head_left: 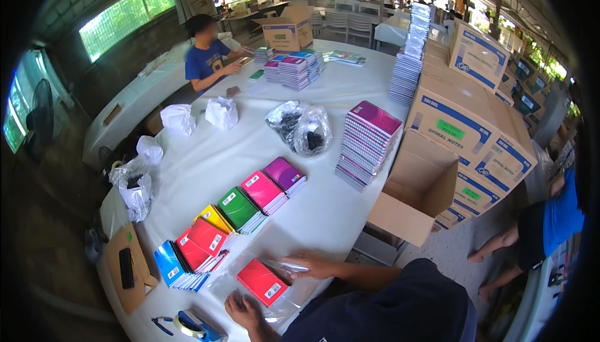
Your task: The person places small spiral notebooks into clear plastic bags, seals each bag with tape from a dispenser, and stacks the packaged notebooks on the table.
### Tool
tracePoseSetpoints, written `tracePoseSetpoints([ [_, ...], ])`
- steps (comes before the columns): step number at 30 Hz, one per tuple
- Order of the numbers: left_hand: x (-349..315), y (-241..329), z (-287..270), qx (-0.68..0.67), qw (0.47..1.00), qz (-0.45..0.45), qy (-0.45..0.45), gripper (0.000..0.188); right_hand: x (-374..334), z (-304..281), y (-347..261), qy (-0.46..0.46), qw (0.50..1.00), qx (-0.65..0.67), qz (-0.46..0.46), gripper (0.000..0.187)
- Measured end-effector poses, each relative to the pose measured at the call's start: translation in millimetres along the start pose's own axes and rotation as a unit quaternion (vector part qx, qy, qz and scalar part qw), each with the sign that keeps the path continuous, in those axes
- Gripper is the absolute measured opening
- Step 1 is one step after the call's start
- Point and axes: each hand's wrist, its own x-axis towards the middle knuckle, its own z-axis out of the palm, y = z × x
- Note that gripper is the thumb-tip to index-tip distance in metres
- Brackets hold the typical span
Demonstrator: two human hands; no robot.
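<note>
In front of me a red spiral notebook (262, 282) lies on clear plastic bags (220, 284). My left hand (244, 312) rests by the notebook's lower left corner, fingers apart on the plastic. On the notebook's far right side, my right hand (312, 266) pinches the raised edge of a clear bag. Beyond them runs a slanted row of spiral notebook piles: blue (168, 263), red (201, 242), yellow (214, 218), green (239, 208), pink (263, 191) and purple (285, 173).
A tall notebook stack (369, 145) stands by an open carton (415, 182) and piled cartons (475, 114) at right. Tape dispenser (195, 324), pliers (162, 326) and a phone on cardboard (126, 268) lie left. Across the table (250, 132) sits a co-worker (209, 54).
</note>
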Motion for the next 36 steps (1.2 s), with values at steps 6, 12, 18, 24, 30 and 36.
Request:
tracePoseSetpoints([
  [6, -1.0, -10.3, -11.0, 0.001, 0.997, -0.05, -0.055, 0.057, -32.7, 0.4, -4.6, -0.078, 0.992, -0.094, 0.018, 0.078],
  [12, -16.2, 6.8, -24.4, 0.059, 0.985, -0.118, -0.107, 0.068, -67.2, 9.4, 25.3, -0.02, 0.999, -0.039, -0.002, 0.074],
  [18, -49.3, 48.4, -38.8, 0.353, 0.928, 0.009, -0.115, 0.05, -82.4, -5.2, 4.8, -0.002, 1.0, -0.018, 0.019, 0.062],
  [24, -72.3, 12.2, -27.2, 0.114, 0.971, -0.205, -0.039, 0.037, -56.2, -4.3, -9.7, 0.087, 0.993, 0.007, 0.082, 0.062],
  [30, -22.0, 28.0, -29.6, -0.031, 0.97, -0.24, 0.013, 0.024, 14.3, 6.6, -1.7, 0.18, 0.974, -0.001, 0.134, 0.042],
  [36, -11.8, 49.1, -49.7, -0.168, 0.942, -0.285, -0.061, 0.033, 34.1, -13.9, -35.7, 0.131, 0.974, 0.123, 0.138, 0.02],
])
